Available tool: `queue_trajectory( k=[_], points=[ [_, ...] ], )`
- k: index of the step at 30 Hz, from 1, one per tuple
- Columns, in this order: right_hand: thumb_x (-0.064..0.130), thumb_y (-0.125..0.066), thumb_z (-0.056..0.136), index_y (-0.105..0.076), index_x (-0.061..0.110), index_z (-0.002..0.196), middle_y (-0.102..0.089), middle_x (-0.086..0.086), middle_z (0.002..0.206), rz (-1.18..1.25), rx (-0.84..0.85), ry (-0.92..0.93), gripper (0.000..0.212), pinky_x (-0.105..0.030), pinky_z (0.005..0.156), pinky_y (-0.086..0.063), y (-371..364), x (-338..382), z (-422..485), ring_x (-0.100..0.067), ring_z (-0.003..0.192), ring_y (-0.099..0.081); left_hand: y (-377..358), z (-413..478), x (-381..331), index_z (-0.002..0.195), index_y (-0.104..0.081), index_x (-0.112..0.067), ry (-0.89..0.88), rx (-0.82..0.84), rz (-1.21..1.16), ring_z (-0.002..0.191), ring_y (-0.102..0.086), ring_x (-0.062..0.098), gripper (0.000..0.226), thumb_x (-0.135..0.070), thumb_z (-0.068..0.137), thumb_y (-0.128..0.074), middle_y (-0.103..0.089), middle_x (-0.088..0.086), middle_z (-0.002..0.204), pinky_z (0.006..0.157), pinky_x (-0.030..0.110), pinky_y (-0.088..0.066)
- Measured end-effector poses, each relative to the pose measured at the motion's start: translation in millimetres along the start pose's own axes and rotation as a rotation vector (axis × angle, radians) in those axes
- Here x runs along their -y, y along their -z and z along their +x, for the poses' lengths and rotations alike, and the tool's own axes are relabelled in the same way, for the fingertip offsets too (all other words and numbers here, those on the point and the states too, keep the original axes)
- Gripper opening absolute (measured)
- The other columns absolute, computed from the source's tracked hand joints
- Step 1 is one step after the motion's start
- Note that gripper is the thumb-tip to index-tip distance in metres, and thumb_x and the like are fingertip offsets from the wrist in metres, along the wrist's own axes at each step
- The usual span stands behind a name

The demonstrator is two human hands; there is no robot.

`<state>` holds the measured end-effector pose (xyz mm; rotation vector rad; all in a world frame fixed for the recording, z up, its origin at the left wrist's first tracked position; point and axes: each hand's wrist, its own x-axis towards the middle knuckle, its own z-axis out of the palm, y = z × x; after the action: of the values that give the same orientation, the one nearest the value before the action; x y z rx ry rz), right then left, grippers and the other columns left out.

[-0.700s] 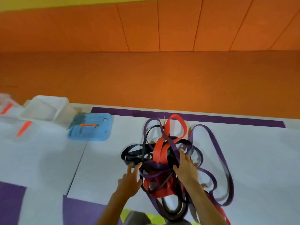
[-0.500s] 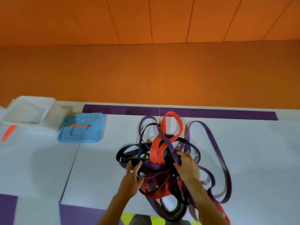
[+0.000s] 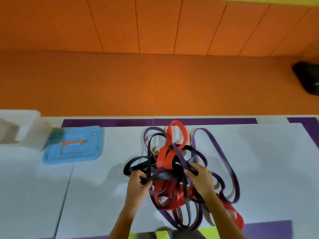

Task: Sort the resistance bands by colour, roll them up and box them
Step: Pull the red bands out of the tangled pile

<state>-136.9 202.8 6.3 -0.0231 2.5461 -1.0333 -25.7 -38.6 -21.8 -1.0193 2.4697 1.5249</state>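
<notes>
The one view comes from a wide-angle camera on the person's head. It looks forward and steeply down along the forearms, so the left hand (image 3: 138, 185) and right hand (image 3: 202, 180) enter from the bottom edge close to the lens, with the tangle of resistance bands (image 3: 172, 163) in the lower middle. It faces the far edge of the white mat (image 3: 259, 161); the orange floor (image 3: 155, 87) and panelled wall (image 3: 155, 23) lie beyond, and the blue lid (image 3: 74, 147) and clear box (image 3: 25, 128) are farther off at the left.

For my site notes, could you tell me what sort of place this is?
Probably a gym or play room: orange padded wall, white and purple floor mats, tangled resistance bands.
</notes>
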Motion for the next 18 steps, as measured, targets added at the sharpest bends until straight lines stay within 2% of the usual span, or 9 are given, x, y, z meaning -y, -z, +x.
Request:
queue_trajectory(
  k=[2,4,7,9,13,15,17,18],
  points=[
    [0.032,-0.077,0.093,-0.070,0.042,0.101,-0.073,0.019,0.088,0.050,-0.056,0.047,0.014,-0.023,0.074,-0.056,-6.3,11.3,-5.9,0.003,0.083,-0.068,11.2,-0.5,-2.3,0.086,-0.056,-0.022,0.008,-0.079,-0.184,0.084,-0.067,0.021,0.037,0.004,0.082,-0.082,-0.065,0.004,0.094,0.073,0.024,-0.049],
    [0.034,-0.078,0.093,-0.072,0.033,0.117,-0.071,0.022,0.101,0.050,-0.122,0.092,0.025,-0.010,0.079,-0.051,-13.6,23.4,-11.9,0.008,0.090,-0.066,24.3,0.7,-4.0,0.090,-0.059,-0.021,0.023,-0.155,-0.332,0.087,-0.071,0.021,0.034,0.006,0.086,-0.080,-0.069,0.004,0.097,0.076,0.029,-0.054],
    [0.036,-0.078,0.092,-0.068,0.037,0.124,-0.069,0.026,0.111,0.086,-0.201,0.117,0.034,-0.006,0.087,-0.048,-21.2,38.9,-19.7,0.008,0.100,-0.065,44.7,9.1,-5.4,0.096,-0.058,-0.025,0.058,-0.272,-0.524,0.093,-0.073,0.026,0.036,0.005,0.089,-0.078,-0.071,0.009,0.107,0.083,0.036,-0.058],
    [0.036,-0.077,0.094,-0.067,0.034,0.127,-0.069,0.022,0.115,0.079,-0.223,0.094,0.034,-0.010,0.089,-0.048,-24.2,44.0,-23.0,0.003,0.102,-0.065,55.1,12.7,-2.1,0.101,-0.058,-0.027,0.069,-0.322,-0.552,0.098,-0.072,0.026,0.038,0.004,0.089,-0.078,-0.071,0.008,0.111,0.088,0.038,-0.059],
    [0.038,-0.072,0.098,-0.068,0.028,0.126,-0.074,0.013,0.110,0.147,-0.286,-0.062,0.030,-0.006,0.077,-0.042,-27.3,39.9,-30.0,-0.001,0.097,-0.067,63.0,13.9,11.7,0.107,-0.061,-0.021,0.099,-0.341,-0.438,0.103,-0.068,0.031,0.035,0.003,0.088,-0.078,-0.066,0.008,0.113,0.090,0.042,-0.057],
    [0.038,-0.072,0.098,-0.068,0.026,0.125,-0.076,0.009,0.104,0.239,-0.321,-0.155,0.030,-0.016,0.076,-0.050,-25.9,31.7,-33.6,-0.011,0.098,-0.072,63.6,11.8,18.3,0.108,-0.063,-0.014,0.117,-0.307,-0.366,0.110,-0.063,0.037,0.024,0.003,0.093,-0.071,-0.063,0.016,0.119,0.095,0.048,-0.055],
    [0.033,-0.073,0.098,-0.068,0.021,0.127,-0.077,0.000,0.108,0.346,-0.316,-0.232,0.031,-0.037,0.088,-0.060,-21.1,22.6,-32.5,-0.024,0.103,-0.073,61.2,8.8,21.9,0.111,-0.065,-0.011,0.136,-0.222,-0.234,0.125,-0.057,0.039,0.021,0.003,0.095,-0.064,-0.059,0.020,0.133,0.102,0.051,-0.051],
    [0.028,-0.073,0.098,-0.068,0.017,0.127,-0.076,-0.006,0.111,0.383,-0.282,-0.266,0.031,-0.047,0.096,-0.059,-17.6,19.4,-30.1,-0.029,0.106,-0.073,58.5,6.6,20.7,0.121,-0.064,-0.012,0.163,-0.138,-0.121,0.132,-0.053,0.039,0.027,-0.002,0.097,-0.063,-0.050,0.018,0.148,0.105,0.052,-0.049]
  ],
)
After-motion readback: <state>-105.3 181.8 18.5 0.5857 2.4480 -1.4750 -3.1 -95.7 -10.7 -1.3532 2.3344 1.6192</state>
